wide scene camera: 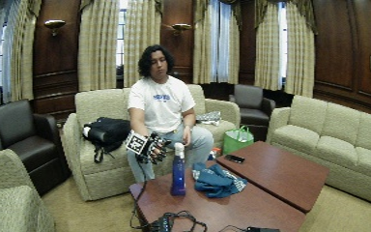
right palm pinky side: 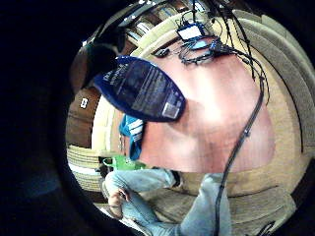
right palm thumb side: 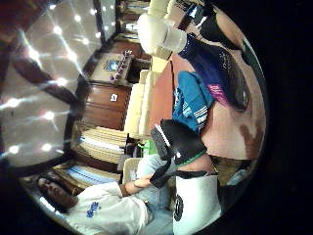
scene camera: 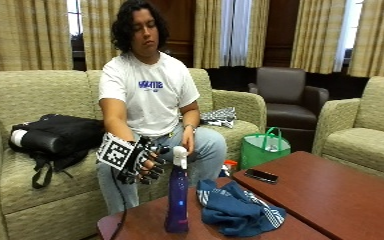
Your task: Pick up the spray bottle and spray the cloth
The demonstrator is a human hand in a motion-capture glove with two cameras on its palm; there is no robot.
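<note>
Gloved right hand [scene camera: 142,161] hovers w/ fingers loosely curled, holding nothing, just beside the white spray head of the bottle [scene camera: 177,202], not clearly touching. Bottle stands upright on the table [scene camera: 338,195], below and in front of that hand. Blue cloth [scene camera: 238,210] lies crumpled just past the bottle, away from the hand. Bare hand [scene camera: 188,146] rests by the knee.
</note>
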